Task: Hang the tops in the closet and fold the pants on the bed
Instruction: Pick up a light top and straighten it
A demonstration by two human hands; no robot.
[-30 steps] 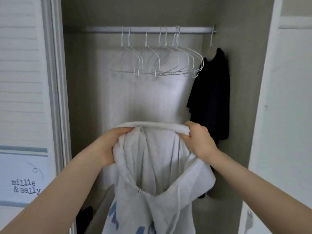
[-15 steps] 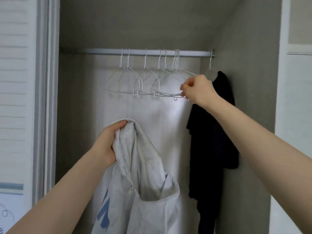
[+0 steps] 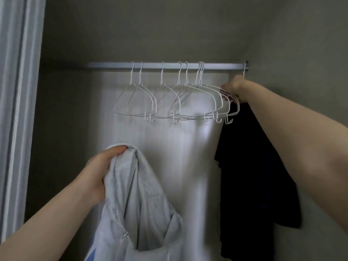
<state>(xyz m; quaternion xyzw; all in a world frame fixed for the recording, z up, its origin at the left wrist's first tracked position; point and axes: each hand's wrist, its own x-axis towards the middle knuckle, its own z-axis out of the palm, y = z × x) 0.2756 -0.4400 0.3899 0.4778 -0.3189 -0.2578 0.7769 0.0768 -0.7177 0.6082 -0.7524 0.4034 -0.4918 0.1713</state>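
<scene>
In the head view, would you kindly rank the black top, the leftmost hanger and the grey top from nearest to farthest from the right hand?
From the right hand:
1. Black top, hanging just below it, far right.
2. Leftmost hanger, across the rod.
3. Grey top, low left, gripped by the left hand.

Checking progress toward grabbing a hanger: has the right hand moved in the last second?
Yes. The right hand left the grey top and rose to the hangers under the rod.

Setting: bedroom closet in a home | Evidence: white closet rod (image 3: 169, 65) running wall to wall, a row of empty white wire hangers (image 3: 175, 102) on it, a black garment (image 3: 250, 166) hanging at the right end, plain grey walls, pale door frame (image 3: 17, 110) at left
</scene>
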